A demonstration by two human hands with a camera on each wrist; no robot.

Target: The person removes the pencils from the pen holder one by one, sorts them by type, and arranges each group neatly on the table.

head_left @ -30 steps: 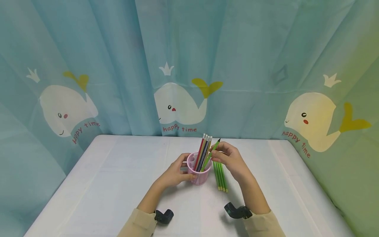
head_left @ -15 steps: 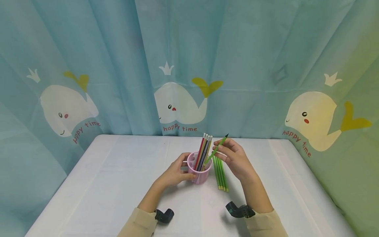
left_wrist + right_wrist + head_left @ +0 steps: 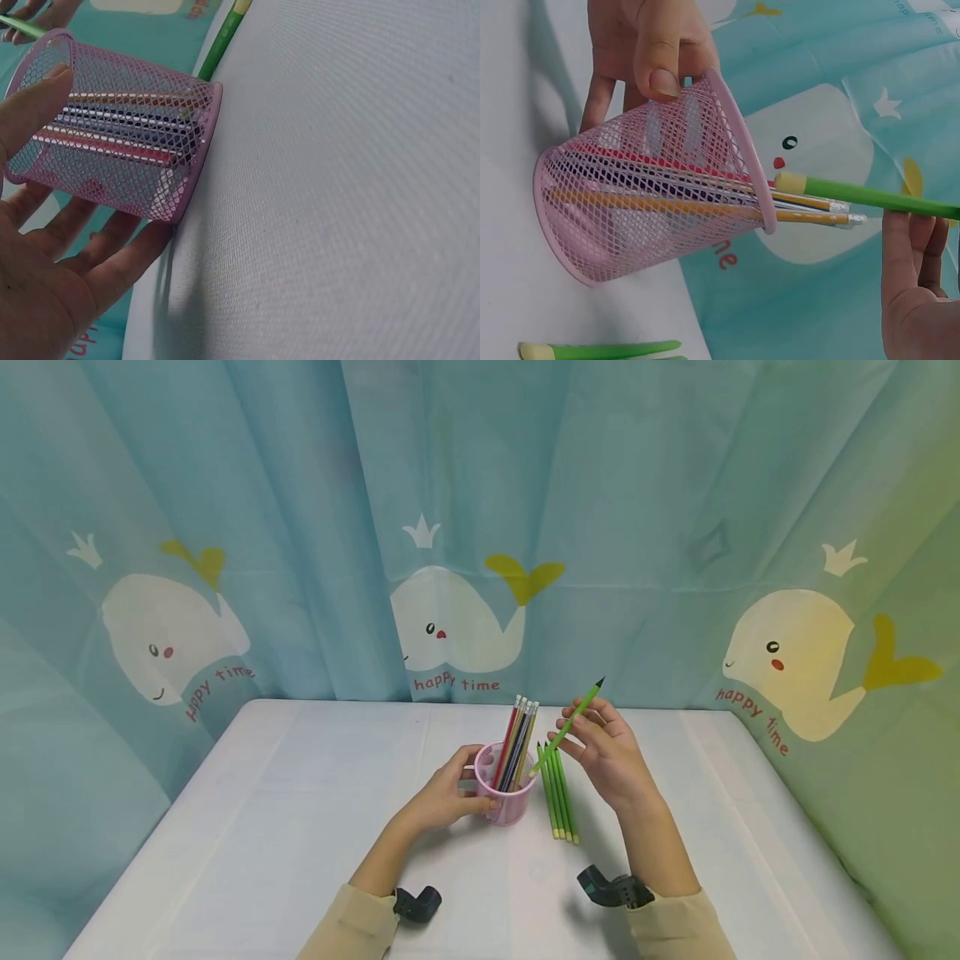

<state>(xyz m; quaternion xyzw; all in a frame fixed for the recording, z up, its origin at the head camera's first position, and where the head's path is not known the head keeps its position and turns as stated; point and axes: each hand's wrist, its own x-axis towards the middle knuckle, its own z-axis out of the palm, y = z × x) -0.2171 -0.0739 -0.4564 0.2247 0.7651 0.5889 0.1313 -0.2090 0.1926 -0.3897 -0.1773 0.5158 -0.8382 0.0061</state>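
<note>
A pink mesh pencil cup (image 3: 507,810) stands upright on the table, holding several pencils (image 3: 516,747) with their eraser ends up. My left hand (image 3: 442,795) grips the cup from the left, thumb on the near side and fingers behind, as the left wrist view shows. Between thumb and fingertips, my right hand (image 3: 609,756) pinches a green pencil (image 3: 573,718), dark point up and to the right. Its pale yellow end is at the cup's right rim in the head view. In the right wrist view that green pencil (image 3: 870,196) overlaps the tops of the cup's pencils.
Several more green pencils (image 3: 558,797) lie side by side on the white table (image 3: 300,827), just right of the cup, pale ends toward me. A blue curtain (image 3: 637,527) with printed whales hangs behind the table's far edge. Dark cameras (image 3: 615,887) sit on both wrists.
My right hand has moved up and right, drawing the green pencil from inside the cup to its rim. The pencil leans further right. My left hand and the cup stay nearly still.
</note>
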